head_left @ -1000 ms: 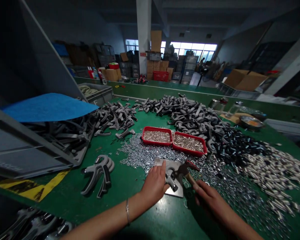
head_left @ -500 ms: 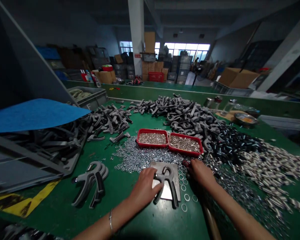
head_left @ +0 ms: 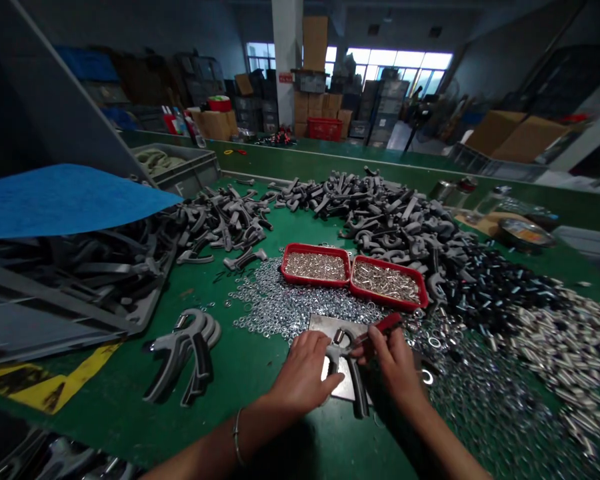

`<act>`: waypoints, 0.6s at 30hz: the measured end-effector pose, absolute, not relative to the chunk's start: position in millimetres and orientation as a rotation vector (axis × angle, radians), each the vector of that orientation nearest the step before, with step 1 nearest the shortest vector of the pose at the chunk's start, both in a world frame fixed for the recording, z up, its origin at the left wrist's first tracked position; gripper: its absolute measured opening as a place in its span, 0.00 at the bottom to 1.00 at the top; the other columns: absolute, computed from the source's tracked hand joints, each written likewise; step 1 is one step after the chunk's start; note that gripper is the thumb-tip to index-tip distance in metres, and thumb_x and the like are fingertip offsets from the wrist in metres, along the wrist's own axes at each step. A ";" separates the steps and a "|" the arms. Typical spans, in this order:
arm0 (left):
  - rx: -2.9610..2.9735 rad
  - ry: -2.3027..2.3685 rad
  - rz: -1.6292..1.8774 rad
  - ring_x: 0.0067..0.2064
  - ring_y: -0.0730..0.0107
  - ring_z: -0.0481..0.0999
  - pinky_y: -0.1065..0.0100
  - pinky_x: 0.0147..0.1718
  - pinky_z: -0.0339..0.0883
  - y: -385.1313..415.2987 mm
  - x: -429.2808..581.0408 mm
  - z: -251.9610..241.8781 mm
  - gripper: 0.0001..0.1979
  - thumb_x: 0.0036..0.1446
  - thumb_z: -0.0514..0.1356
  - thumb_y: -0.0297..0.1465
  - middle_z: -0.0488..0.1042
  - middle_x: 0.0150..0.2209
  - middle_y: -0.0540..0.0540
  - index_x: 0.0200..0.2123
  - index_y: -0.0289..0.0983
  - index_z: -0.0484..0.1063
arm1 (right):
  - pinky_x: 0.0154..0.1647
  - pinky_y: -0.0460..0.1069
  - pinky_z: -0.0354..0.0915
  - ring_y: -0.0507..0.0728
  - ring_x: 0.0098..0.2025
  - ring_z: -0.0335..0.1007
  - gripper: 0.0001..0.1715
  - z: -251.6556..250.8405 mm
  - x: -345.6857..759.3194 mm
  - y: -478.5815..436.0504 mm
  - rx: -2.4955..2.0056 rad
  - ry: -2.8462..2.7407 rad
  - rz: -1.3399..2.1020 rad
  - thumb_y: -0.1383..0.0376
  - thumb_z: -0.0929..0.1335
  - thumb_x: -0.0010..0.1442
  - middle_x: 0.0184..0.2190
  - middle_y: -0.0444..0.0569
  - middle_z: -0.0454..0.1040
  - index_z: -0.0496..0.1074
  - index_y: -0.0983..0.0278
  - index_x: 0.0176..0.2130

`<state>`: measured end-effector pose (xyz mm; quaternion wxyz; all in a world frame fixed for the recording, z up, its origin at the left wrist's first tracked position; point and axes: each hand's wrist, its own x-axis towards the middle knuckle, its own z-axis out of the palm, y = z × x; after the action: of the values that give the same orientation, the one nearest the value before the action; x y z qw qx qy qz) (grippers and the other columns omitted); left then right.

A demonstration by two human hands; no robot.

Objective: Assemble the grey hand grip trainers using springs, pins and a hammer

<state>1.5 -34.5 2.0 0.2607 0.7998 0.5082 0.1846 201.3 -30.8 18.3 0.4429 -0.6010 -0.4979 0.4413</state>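
A grey and black hand gripper (head_left: 356, 385) lies on a small metal plate (head_left: 321, 323) on the green table. My left hand (head_left: 305, 370) lies over its left handle and holds it down. My right hand (head_left: 394, 360) is closed on a red-handled tool (head_left: 386, 325), whose tip is at the gripper's spring end (head_left: 339, 335). The two hands are close together over the plate.
Two red trays (head_left: 316, 251) (head_left: 391, 301) of small metal parts stand behind the plate, amid loose washers (head_left: 275, 308). Finished grippers (head_left: 185, 353) lie to the left. Piles of grey handles (head_left: 380, 220), black parts (head_left: 490, 287) and silver cylinders (head_left: 570, 340) fill the right. A grey crate (head_left: 55, 313) under a blue sheet (head_left: 65, 200) stands at the left.
My right hand let go of the hammer, reached toward the red tray, and now holds a red-handled tool at the gripper. My left hand stayed on the gripper.
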 end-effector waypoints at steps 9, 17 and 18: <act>2.181 1.365 0.479 0.56 0.53 0.63 0.52 0.59 0.55 -31.8 0.3 -5.0 0.27 0.54 0.65 0.40 0.66 0.53 0.41 0.55 0.38 0.63 | 0.28 0.54 0.72 0.61 0.29 0.79 0.17 9.6 190.3 -27.5 -1.485 -1.205 1.100 0.46 0.62 0.65 0.34 0.49 0.81 0.59 0.56 0.40; 2.163 1.360 0.470 0.56 0.52 0.63 0.52 0.59 0.55 -32.8 1.0 -2.8 0.26 0.55 0.65 0.40 0.66 0.52 0.41 0.54 0.40 0.63 | 0.36 0.55 0.69 0.65 0.32 0.77 0.18 6.5 181.9 -35.7 -1.704 -1.441 0.785 0.47 0.63 0.63 0.30 0.52 0.78 0.63 0.58 0.38; 2.164 1.355 0.469 0.56 0.52 0.63 0.52 0.59 0.55 -32.9 1.5 -2.5 0.25 0.55 0.65 0.39 0.66 0.52 0.41 0.54 0.40 0.63 | 0.35 0.55 0.68 0.65 0.31 0.76 0.18 7.4 179.5 -35.6 -1.714 -1.457 0.770 0.47 0.64 0.60 0.28 0.52 0.77 0.63 0.58 0.37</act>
<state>1.5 -32.9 -2.5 0.2693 0.8028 0.5027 0.1740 179.5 -35.6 7.4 0.3726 -0.6689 -0.5687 0.3005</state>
